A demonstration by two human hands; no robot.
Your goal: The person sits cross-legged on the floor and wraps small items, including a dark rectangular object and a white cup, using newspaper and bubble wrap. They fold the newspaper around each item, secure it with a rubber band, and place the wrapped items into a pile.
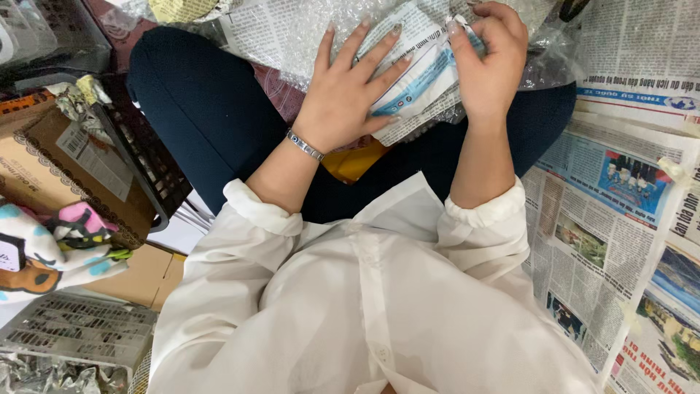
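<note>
I look down at my lap. My left hand (350,91), with a metal bracelet at the wrist, lies flat with fingers spread on a newspaper-wrapped bundle (419,76). My right hand (487,62) pinches the bundle's upper right edge between thumb and fingers. A sheet of bubble wrap (302,33) lies under and behind the bundle. A yellow item (357,160) peeks out beneath it on my dark trousers.
Newspaper sheets (612,219) cover the floor at right. At left stand a dark plastic crate (146,157), a brown cardboard box (51,171), a colourful patterned cloth (58,244) and a grey plastic basket (73,335).
</note>
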